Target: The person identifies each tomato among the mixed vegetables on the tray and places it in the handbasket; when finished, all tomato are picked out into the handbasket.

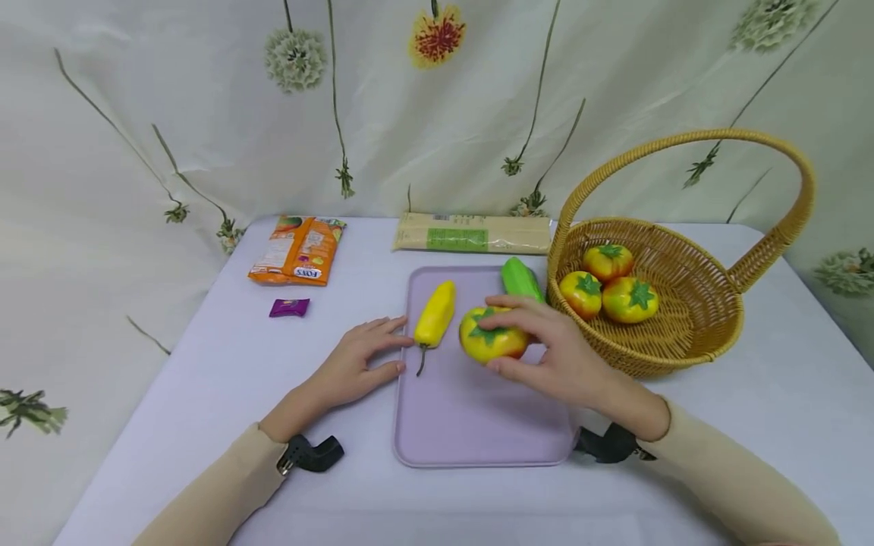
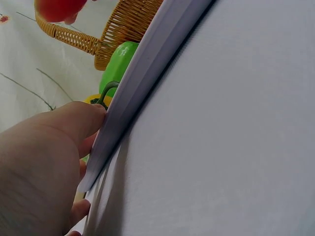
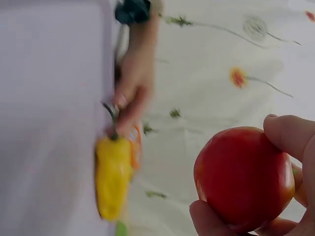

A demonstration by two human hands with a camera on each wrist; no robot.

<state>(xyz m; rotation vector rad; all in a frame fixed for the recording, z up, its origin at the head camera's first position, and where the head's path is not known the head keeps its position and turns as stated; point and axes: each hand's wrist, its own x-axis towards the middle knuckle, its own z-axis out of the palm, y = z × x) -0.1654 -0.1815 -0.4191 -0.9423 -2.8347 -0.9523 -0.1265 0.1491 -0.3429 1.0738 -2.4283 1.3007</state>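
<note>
My right hand (image 1: 556, 353) holds a yellow-and-red tomato (image 1: 493, 334) with a green leafy top, fingers and thumb around its sides, above the lilac tray (image 1: 471, 432). Seen from below in the right wrist view, the same tomato (image 3: 243, 179) is red. On the left, my left hand (image 1: 358, 360) lies with fingertips at the tray's left edge, its thumb at the rim in the left wrist view. Beside those fingertips a long yellow pepper (image 1: 435, 315) lies on the tray, stem toward me. A smooth green vegetable (image 1: 521, 279) is at the tray's far right corner, partly hidden.
A wicker basket (image 1: 710, 326) with a tall handle stands right of the tray, holding several tomatoes (image 1: 630, 299). Behind the tray lies a long beige packet (image 1: 471, 232). An orange snack bag (image 1: 299, 250) and a small purple wrapped sweet (image 1: 290, 307) lie at back left.
</note>
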